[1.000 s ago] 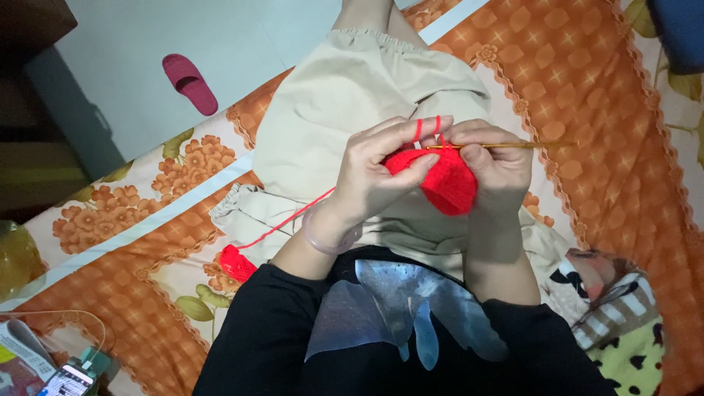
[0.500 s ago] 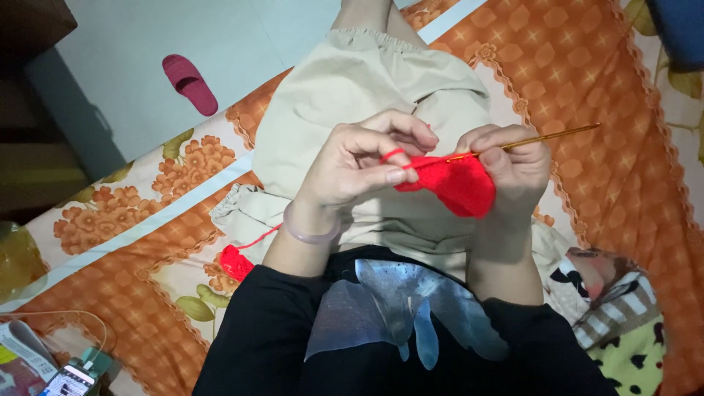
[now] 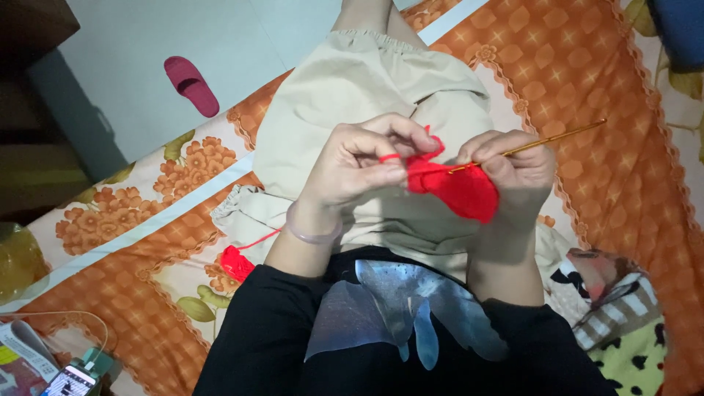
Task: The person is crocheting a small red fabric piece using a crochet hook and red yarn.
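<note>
Head view, looking down at the lap. No container holds the work: the red crochet piece hangs in the air above the beige-trousered thighs, between both hands, not resting on the cloth.

Left hand: fingers curled in, thumb and forefinger pinched on the left edge of the red crochet piece; a loop of red yarn lies over the forefinger. Clear bangle on that wrist.

Right hand: fingers closed round the golden crochet hook, whose handle juts up and to the right past the knuckles; the tip end enters the top of the red piece. The lower fingers also back the piece from behind.

Against half a second ago: hands and work sit at much the same spot over the lap; the hook handle lies at a like slant; the left fingers are drawn closer to the work.

Around: red yarn ball on the orange flowered bedsheet by the left elbow, its strand running up under the left forearm. Pink slipper on the pale floor, well apart. Phone with a cable at the lower left corner. Patterned cloth bundle beside the right elbow. Black sleeves cover the lower frame.
</note>
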